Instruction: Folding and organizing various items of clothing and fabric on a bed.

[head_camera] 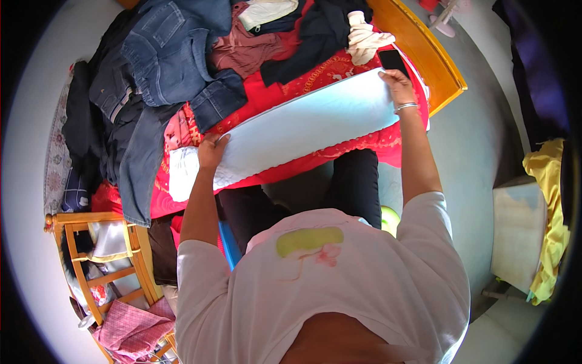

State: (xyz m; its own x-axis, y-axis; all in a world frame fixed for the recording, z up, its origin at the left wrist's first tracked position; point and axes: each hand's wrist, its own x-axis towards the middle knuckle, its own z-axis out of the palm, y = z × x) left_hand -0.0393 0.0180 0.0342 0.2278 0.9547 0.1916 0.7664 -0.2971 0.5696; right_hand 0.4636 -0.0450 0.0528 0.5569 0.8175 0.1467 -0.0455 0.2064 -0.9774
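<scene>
A long, pale blue-white piece of folded cloth (304,123) lies slantwise across the red patterned bedding (327,75) in front of me. My right hand (399,87), with a silver bangle at the wrist, pinches its upper right corner. At the other end, my left hand (213,148) grips the upper edge between thumb and fingers. Beyond my left wrist a crumpled white fabric part (183,170) sticks out; whether it belongs to the same cloth I cannot tell. Just past my right fingers lies a black smartphone (392,61).
Blue denim garments (170,59) are heaped at the upper left. Behind the cloth lie a dusty-red garment (243,50), a black garment (318,32) and a cream cloth (366,38). A wooden bed board (432,50) edges the right side. A wooden rack (107,277) stands lower left.
</scene>
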